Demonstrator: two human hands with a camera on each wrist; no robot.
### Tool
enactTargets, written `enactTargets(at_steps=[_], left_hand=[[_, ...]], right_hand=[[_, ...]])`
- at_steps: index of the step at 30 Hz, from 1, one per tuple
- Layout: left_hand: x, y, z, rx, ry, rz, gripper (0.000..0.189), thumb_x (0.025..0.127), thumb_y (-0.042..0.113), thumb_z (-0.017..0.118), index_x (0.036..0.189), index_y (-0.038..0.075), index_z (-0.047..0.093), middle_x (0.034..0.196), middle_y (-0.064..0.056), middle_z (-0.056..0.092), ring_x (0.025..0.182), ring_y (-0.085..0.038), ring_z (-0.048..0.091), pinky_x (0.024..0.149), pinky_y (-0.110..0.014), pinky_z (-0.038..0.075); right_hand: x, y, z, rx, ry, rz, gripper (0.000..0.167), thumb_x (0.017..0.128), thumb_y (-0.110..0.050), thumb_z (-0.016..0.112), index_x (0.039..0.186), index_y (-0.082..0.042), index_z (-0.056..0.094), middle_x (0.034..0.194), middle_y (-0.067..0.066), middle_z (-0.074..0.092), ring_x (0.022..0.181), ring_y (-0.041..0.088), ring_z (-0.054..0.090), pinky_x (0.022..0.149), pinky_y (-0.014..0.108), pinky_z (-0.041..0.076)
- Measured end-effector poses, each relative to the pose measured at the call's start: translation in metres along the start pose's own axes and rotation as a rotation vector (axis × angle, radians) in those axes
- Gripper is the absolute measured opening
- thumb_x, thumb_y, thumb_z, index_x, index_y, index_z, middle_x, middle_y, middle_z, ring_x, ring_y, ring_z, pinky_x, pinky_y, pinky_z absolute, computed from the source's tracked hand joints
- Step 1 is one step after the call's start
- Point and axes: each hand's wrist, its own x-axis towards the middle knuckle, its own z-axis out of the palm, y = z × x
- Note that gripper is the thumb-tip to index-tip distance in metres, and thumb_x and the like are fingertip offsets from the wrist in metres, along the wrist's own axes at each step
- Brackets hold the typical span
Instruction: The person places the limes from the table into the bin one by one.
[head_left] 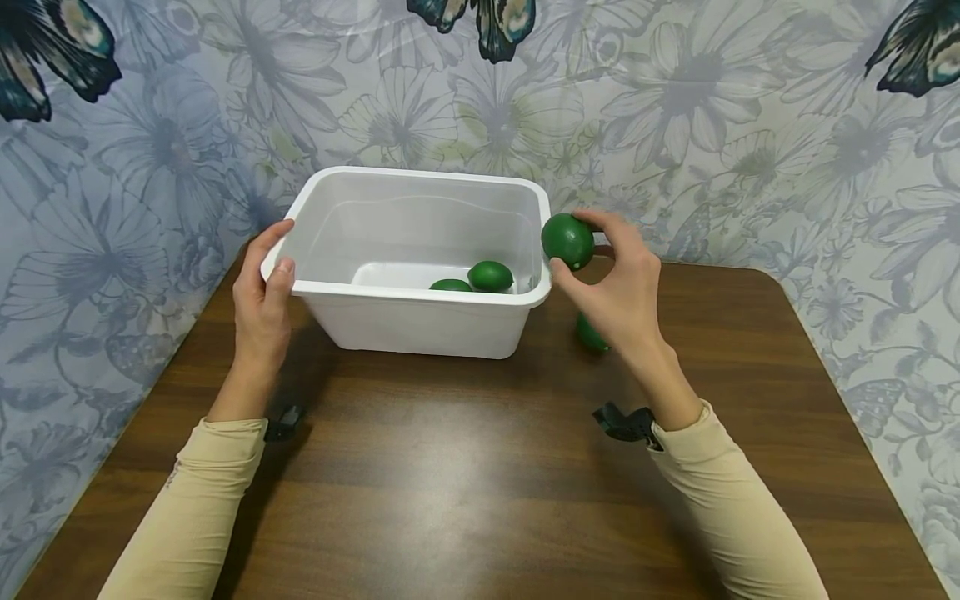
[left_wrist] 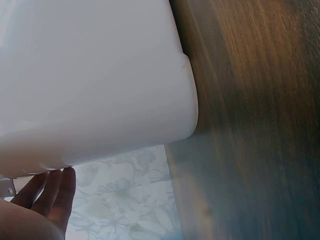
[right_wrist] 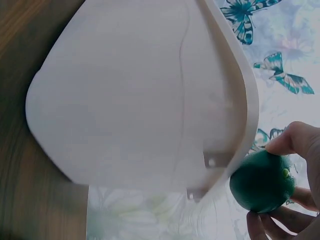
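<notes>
A white plastic tub (head_left: 408, 321) stands on the table, with two limes (head_left: 491, 276) visible inside, one partly hidden by the front wall. My left hand (head_left: 262, 304) grips the tub's left end by the rim; in the left wrist view its fingers (left_wrist: 62, 200) press against the wall. Thumb and fingers of my right hand (head_left: 622, 283) pinch a lime (head_left: 567, 240) at rim height, right beside the tub's right edge. The right wrist view has this held lime (right_wrist: 262, 181) close against the rim. Below that hand another lime (head_left: 591, 335) lies on the table, partly covered.
The brown wooden table (head_left: 442, 475) reaches toward me and past the tub on the right. Behind it hangs a floral, butterfly-patterned backdrop (head_left: 690, 92). Dark straps (head_left: 626, 423) circle both wrists.
</notes>
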Motion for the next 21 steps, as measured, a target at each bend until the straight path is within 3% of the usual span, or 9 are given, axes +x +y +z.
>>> enactTargets(at_steps=[11, 21], left_hand=[[0.000, 0.000, -0.001, 0.000, -0.010, -0.006, 0.051, 0.100, 0.026, 0.053, 0.149, 0.014, 0.060, 0.149, -0.014, 0.058, 0.123, -0.027, 0.057, 0.099, -0.026, 0.045], [-0.001, 0.001, -0.001, -0.001, -0.009, 0.010, 0.051, 0.101, 0.027, 0.054, 0.149, 0.014, 0.060, 0.149, -0.013, 0.059, 0.123, -0.029, 0.057, 0.099, -0.026, 0.045]], right_hand=[[-0.002, -0.011, 0.024, 0.041, -0.043, -0.073, 0.050, 0.086, -0.021, 0.083, 0.134, -0.013, 0.070, 0.126, 0.001, 0.074, 0.110, 0.021, 0.065, 0.090, 0.038, 0.055], [-0.010, -0.011, 0.036, 0.013, -0.165, -0.114, 0.047, 0.089, -0.027, 0.080, 0.132, -0.009, 0.071, 0.124, 0.005, 0.074, 0.113, 0.024, 0.065, 0.093, 0.044, 0.052]])
